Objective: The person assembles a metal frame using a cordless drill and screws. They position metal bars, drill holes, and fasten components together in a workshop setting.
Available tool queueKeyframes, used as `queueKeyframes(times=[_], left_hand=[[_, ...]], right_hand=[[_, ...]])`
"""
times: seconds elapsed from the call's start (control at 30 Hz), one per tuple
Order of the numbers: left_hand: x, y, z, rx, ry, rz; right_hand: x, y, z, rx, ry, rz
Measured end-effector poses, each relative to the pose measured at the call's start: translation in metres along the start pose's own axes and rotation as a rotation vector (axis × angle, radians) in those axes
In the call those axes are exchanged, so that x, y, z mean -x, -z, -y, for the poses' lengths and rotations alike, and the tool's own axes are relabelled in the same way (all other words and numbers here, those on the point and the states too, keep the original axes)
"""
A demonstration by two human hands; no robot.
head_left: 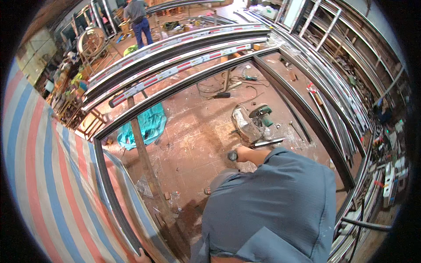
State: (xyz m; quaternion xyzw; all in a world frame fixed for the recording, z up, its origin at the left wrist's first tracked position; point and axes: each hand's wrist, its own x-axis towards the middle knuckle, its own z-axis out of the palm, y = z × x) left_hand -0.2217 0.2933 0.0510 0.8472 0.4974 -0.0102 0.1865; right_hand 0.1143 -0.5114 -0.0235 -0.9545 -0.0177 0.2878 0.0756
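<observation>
A large dark metal frame (175, 91) with a crossbar (302, 106) spans the view around me. At the lower left, my left hand (142, 256) has its fingers closed round the frame's left bar, partly cut off by the picture's edge. My right forearm reaches out from a grey sleeve across the frame's opening. At its end, my right hand (242, 153) is closed at a dark rounded thing (232, 155), too small to name. My grey shirt covers much of the lower middle. Beyond the right hand, a green power saw (262, 115) stands on the floor.
Several wrapped metal profiles (184, 62) lie across the far side. A teal sheet (151, 125) is under the frame. Striped sheeting (48, 175) covers the left. Long bars (342, 87) line the right. Cables trail over the tiled floor (188, 140). A person (139, 22) stands far off.
</observation>
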Motion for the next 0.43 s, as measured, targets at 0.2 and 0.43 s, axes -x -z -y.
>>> queueKeyframes(times=[0.2,0.43], left_hand=[[-0.010,0.014,-0.019,-0.148,0.000,0.288],[-0.005,-0.027,-0.031,0.127,-0.176,0.138]], right_hand=[[0.065,-0.063,-0.036,-0.258,-0.248,-0.124],[0.105,-0.073,-0.026,-0.435,-0.392,-0.122]])
